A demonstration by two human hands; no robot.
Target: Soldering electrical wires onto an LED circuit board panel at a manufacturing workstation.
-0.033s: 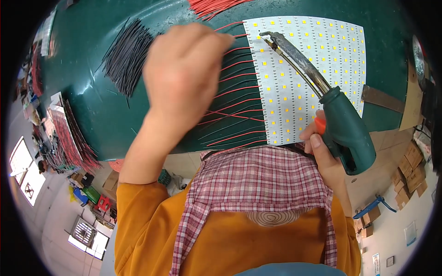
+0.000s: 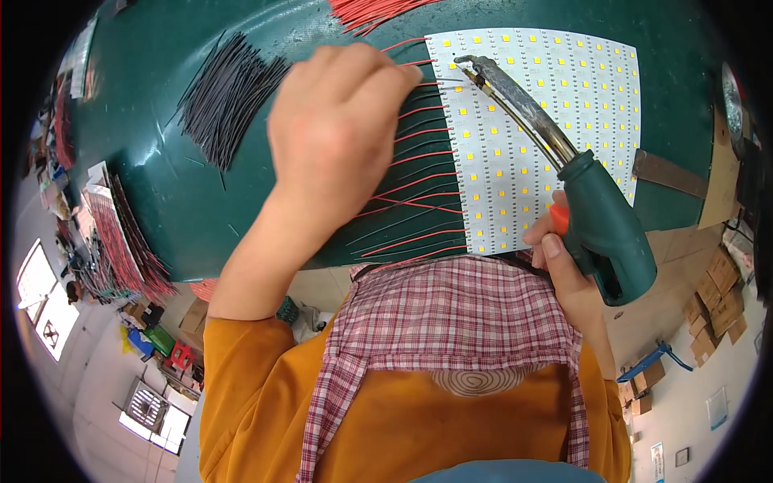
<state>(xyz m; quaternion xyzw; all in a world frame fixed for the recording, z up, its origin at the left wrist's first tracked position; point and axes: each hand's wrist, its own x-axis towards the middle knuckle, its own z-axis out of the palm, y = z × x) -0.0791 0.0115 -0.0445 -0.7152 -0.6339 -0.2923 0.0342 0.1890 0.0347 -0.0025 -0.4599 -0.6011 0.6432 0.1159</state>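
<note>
A white LED panel (image 2: 555, 121) dotted with small yellow chips lies on the green table (image 2: 161, 185). Red and black wires (image 2: 419, 205) fan out from its left edge. My left hand (image 2: 346, 137) hovers over these wires, fingertips pinched on a thin wire at the panel's upper left edge. My right hand (image 2: 564, 266) grips the handle of a green soldering gun (image 2: 600, 221) with an orange trigger. Its long metal tip (image 2: 469, 64) rests near the panel's top left corner, right beside my left fingertips.
A bundle of loose black wires (image 2: 225, 97) lies to the left on the table. Red wires (image 2: 370, 10) are piled at the far edge. Stacks of wired panels (image 2: 121, 241) sit at the left end. A brown strip (image 2: 668, 173) lies right of the panel.
</note>
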